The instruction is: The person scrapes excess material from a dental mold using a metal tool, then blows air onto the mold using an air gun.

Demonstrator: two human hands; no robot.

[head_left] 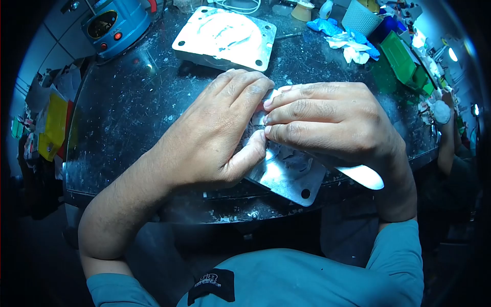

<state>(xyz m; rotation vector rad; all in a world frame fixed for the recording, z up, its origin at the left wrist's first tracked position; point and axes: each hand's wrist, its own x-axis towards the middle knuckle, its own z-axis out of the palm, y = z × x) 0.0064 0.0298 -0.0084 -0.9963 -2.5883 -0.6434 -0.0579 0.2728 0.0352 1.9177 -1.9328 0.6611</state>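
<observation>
Head view: both hands, left (220, 123) and right (332, 115), pinch something mostly hidden above a metal plate (296, 174) at the surface's (128, 117) near edge.

The grey metal plate with corner holes (305, 193) is partly hidden beneath both hands (their fingertips' contact can't be made out). The blue rounded appliance with red lights (116, 28) is cut off above.

Room leftward, metal block (265, 45) ahead
</observation>
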